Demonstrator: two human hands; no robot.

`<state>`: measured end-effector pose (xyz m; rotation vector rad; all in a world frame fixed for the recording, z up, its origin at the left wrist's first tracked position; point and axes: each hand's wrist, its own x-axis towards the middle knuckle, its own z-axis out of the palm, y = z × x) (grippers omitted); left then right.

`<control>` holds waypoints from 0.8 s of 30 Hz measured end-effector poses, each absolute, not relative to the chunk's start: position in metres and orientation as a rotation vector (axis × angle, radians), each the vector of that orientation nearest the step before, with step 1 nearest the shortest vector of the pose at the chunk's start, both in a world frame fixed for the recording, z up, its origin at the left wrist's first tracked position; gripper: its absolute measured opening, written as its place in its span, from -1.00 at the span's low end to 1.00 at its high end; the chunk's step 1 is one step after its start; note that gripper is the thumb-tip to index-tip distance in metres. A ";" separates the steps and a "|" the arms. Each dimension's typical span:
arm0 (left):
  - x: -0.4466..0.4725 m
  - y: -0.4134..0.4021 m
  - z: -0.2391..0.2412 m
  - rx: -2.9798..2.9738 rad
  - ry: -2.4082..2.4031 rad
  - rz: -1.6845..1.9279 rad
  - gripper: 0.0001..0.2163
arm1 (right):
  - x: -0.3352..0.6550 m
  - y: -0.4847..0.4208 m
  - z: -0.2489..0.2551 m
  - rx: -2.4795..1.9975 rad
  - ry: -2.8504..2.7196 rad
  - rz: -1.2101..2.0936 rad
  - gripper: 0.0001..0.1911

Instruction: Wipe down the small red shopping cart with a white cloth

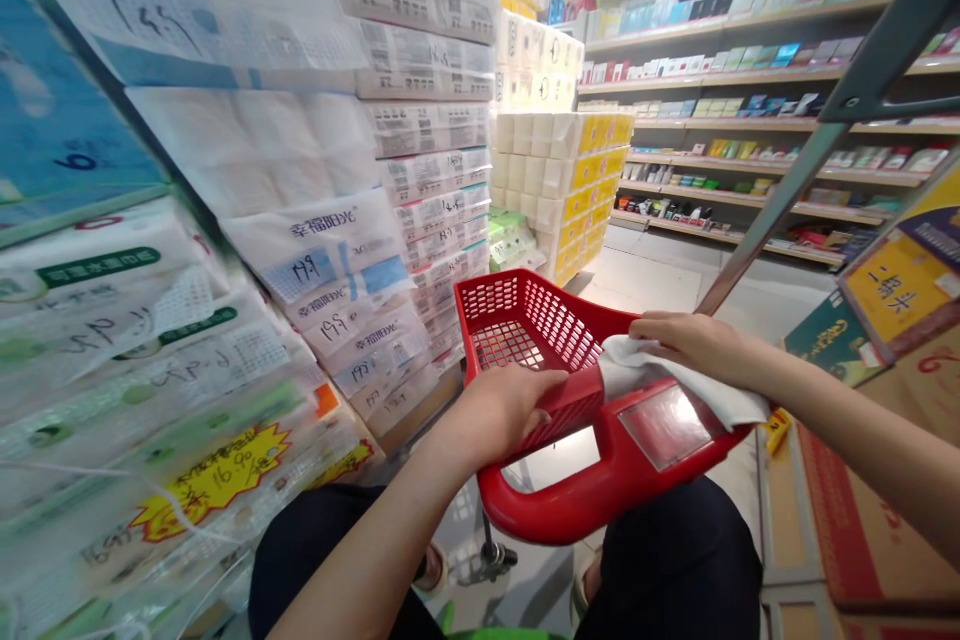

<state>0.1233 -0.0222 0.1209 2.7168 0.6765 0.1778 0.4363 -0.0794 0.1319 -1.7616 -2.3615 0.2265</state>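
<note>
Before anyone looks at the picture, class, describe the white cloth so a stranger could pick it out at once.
Start at the tall stacks of white packs on the left, then go right to the red basket. At its right edge, under the right hand, is the white cloth, limp and creased, unlike the hard, glossy red plastic beneath it.

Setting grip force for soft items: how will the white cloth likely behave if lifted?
Probably floppy: the white cloth drapes and creases beneath the right hand. Likely light, since it looks thin, though any dampness can't be judged. It seems unlikely to roll, as it lies spread over the red basket rather than bundled.
</note>
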 end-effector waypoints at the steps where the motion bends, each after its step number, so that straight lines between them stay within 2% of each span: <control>1: 0.124 -0.022 0.122 2.720 0.687 0.168 -0.52 | 0.429 -0.080 0.134 -1.730 -2.329 0.380 -0.69; 4: 0.124 -0.021 0.125 2.718 0.699 0.153 -0.51 | 0.411 -0.082 0.145 -1.598 -2.137 0.820 -0.60; 7: 0.125 -0.019 0.127 2.712 0.703 0.149 -0.58 | 0.398 -0.090 0.156 -1.535 -1.997 0.896 -0.54; 10: 0.126 -0.015 0.125 2.712 0.701 0.165 -0.57 | 0.372 -0.106 0.160 -1.497 -2.124 0.680 -0.63; 15: 0.130 -0.003 0.119 2.693 0.615 0.226 -0.55 | 0.299 -0.139 0.146 -1.331 -2.352 -0.014 -0.75; 19: 0.128 0.013 0.115 2.662 0.487 0.236 -0.54 | 0.282 -0.151 0.133 -1.270 -2.385 -0.313 -0.66; 24: 0.124 0.036 0.117 2.604 0.374 0.178 -0.53 | 0.344 -0.155 0.117 -1.390 -2.325 -0.504 -0.49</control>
